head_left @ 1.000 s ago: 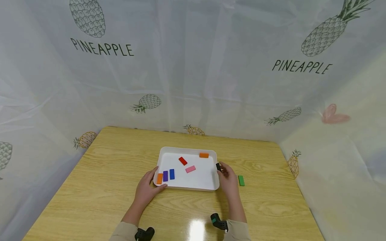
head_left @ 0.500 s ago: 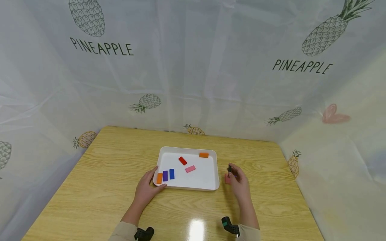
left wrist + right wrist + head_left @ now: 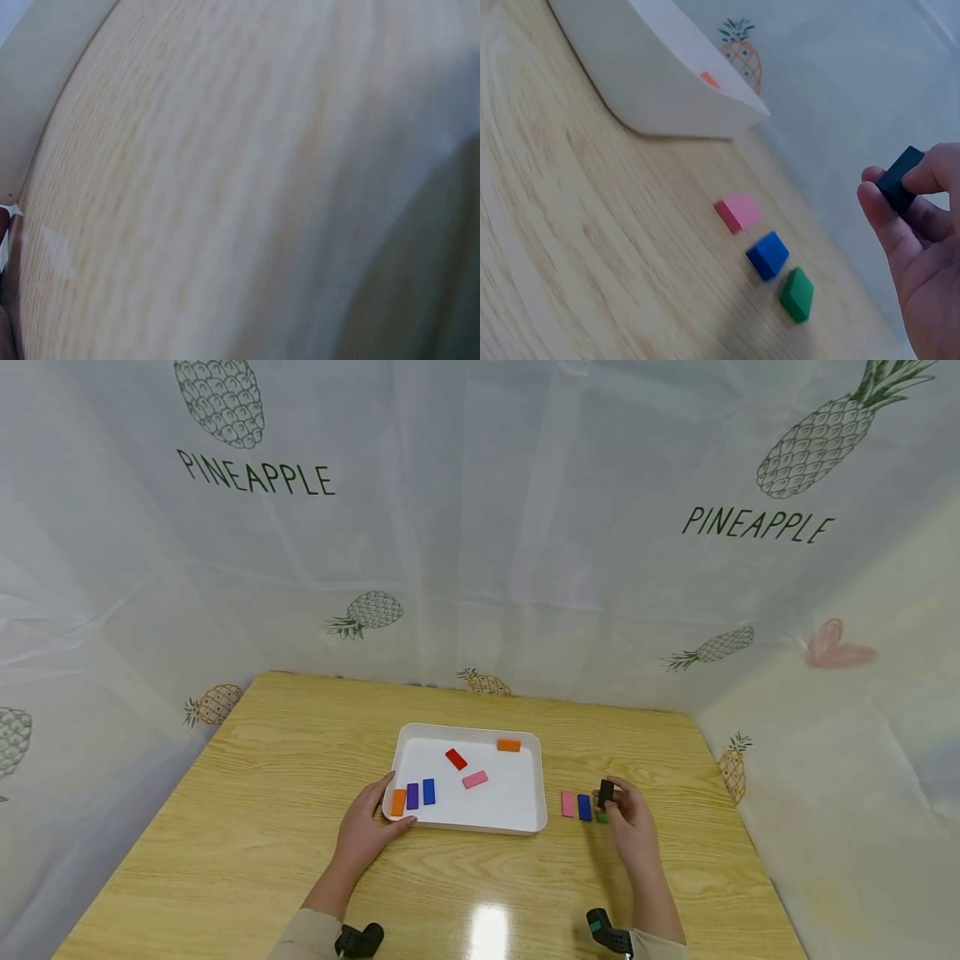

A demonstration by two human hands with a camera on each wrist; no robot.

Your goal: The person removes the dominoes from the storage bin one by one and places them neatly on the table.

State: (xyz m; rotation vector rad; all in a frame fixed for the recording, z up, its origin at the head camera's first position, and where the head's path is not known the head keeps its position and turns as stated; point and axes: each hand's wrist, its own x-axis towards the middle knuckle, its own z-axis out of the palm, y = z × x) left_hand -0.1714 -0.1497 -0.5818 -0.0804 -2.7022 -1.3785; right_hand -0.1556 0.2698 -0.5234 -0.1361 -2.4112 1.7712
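Observation:
Between thumb and fingers, my right hand (image 3: 632,818) pinches a black block (image 3: 606,793), raised above the table to the right of the white tray (image 3: 480,821). Under and beside that hand lie a pink block (image 3: 567,804), a blue block (image 3: 584,807) and a green block (image 3: 602,817), the green one partly hidden in the head view. In the right wrist view the black block (image 3: 900,180) is apart from the green block (image 3: 797,295). My left hand (image 3: 367,827) holds the tray's near left corner, thumb on the front rim and fingers along the left side.
Inside the tray are two orange blocks (image 3: 508,746), a purple block (image 3: 412,797), a blue block (image 3: 429,792), a red block (image 3: 456,759) and a pink block (image 3: 475,779). The wooden table (image 3: 300,752) ends at a pineapple-print curtain (image 3: 480,527).
My right hand has carried the black block rightward from the tray's right edge, past the pink and blue blocks to above the green one. The left hand stays on the tray.

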